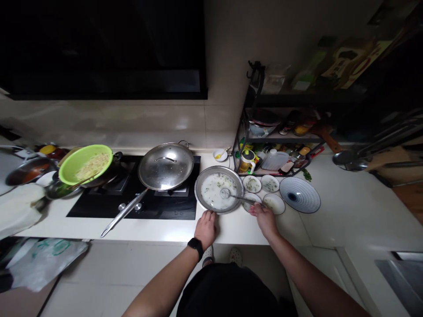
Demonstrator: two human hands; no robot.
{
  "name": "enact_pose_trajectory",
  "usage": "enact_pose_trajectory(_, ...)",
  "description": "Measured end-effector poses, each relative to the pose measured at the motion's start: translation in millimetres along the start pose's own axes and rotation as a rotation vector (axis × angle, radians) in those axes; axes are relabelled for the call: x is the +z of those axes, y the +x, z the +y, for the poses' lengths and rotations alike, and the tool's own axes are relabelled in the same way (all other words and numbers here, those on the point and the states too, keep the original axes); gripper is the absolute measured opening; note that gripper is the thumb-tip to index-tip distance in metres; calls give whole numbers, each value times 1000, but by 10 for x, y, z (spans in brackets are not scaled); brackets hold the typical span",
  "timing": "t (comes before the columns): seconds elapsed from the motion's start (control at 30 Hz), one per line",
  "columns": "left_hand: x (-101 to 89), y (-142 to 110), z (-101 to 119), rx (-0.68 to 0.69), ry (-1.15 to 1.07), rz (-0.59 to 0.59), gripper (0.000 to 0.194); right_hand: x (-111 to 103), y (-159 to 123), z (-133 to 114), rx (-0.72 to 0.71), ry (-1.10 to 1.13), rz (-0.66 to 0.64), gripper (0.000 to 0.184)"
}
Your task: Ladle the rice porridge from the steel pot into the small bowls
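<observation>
A ladle (239, 198) grasped by the right hand (266, 220) is best lifted level from the metal bowl (198, 193) at 12 o'clock, its 6 o'clock rim touched by the left hand (206, 230), grip unclear.

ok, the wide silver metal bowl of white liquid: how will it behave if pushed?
The wide silver metal bowl is probably heavy for its size, given the broad pool of white, green-flecked liquid inside. Being metal, it should stay stiff. With that open top, a quick push could slosh the contents.
</observation>
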State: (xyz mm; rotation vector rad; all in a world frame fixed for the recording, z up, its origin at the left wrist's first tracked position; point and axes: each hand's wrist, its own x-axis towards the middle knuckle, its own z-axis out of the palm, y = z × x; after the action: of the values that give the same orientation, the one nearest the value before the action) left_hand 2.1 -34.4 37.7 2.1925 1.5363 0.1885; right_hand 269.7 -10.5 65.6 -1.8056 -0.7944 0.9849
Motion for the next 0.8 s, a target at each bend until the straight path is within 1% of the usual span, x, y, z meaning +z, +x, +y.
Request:
enact_pose_trajectory(0.2, 25, -1, -13, 6, -2, 10, 65, -69, -36, -96, 66, 42, 14, 51)
enact_pose_trajectory(0.37, 58, 4, -27, 2, 13, 7, 66, -173, -98, -189, 64, 75, 27, 43)
enact_pose_trajectory(0.5, 75, 9, -35, 2, 20, 7, 66, -281, -138, -206, 65, 75, 32, 44)
enact_pose_trajectory(0.8, 90, 7, -34, 4, 29, 22, 65, -506, -187, -141, 67, 69, 94, 48)
